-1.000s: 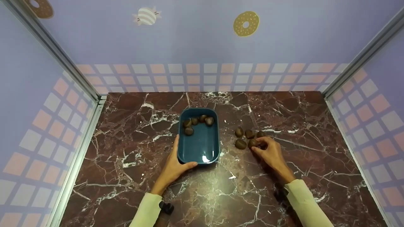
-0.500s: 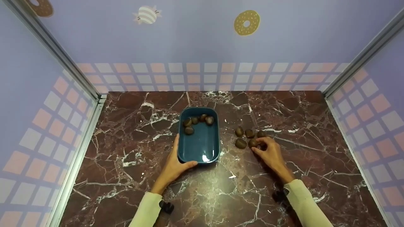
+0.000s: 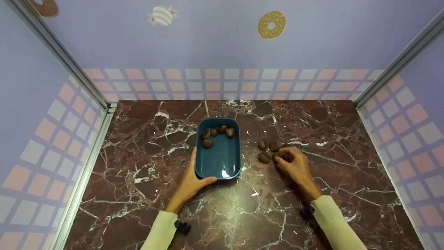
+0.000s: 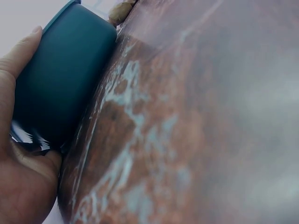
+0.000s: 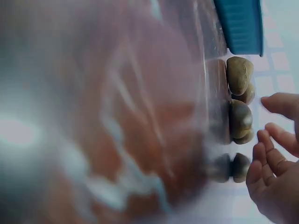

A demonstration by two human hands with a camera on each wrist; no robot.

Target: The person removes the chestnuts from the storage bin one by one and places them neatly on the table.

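A blue rectangular tray (image 3: 222, 159) sits mid-table with several brown chestnuts (image 3: 215, 133) at its far end. My left hand (image 3: 195, 173) grips the tray's near left corner, thumb along the near rim; in the left wrist view the palm (image 4: 23, 186) cups the tray wall (image 4: 60, 79). Right of the tray, loose chestnuts (image 3: 264, 157) lie on the marble. My right hand (image 3: 286, 158) hovers curled over this cluster. In the right wrist view its fingers (image 5: 273, 154) are spread beside the chestnuts (image 5: 240, 119), pinching none.
The marble tabletop (image 3: 242, 208) is bounded by lilac walls at the back and both sides, with metal posts (image 3: 104, 104) at the corners. The blue tray's end (image 5: 240, 23) shows beyond the chestnuts in the right wrist view.
My right hand has shifted slightly forward and left over the loose chestnuts, now covering the far right one. The left hand and the tray have stayed put.
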